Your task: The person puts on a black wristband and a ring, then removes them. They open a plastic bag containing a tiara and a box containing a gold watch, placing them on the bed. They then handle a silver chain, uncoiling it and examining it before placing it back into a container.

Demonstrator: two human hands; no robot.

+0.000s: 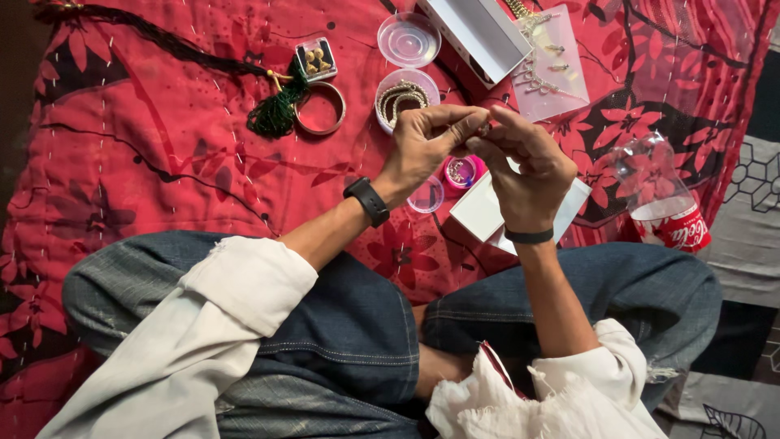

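The person sits cross-legged on a red floral quilt (146, 154), and both hands meet above it. The left hand (426, 142) and the right hand (524, 167) pinch 1 small ring-like piece (484, 128) between their fingertips, each closed narrowly around it; the piece is too small to tell its exact shape. A black watch (367, 201) sits on the left wrist and a dark band (529, 236) on the right.

Just below the hands lies a small pink round case (463, 171) with jewellery inside, beside a clear round lid (426, 196) and a white box (481, 215) partly hidden under the right hand. Behind the left hand stands a round clear tub (396, 91) holding a pearl-like chain, and past it another empty clear tub (409, 39). To the left lie a metal bangle (320, 107), a green tassel (278, 110) on a dark cord, and a small square case (316, 58) with earrings. A long white open box (481, 34) and a clear packet (552, 69) with jewellery lie at the top, and a clear plastic bottle (660, 191) lies on its side to the right.
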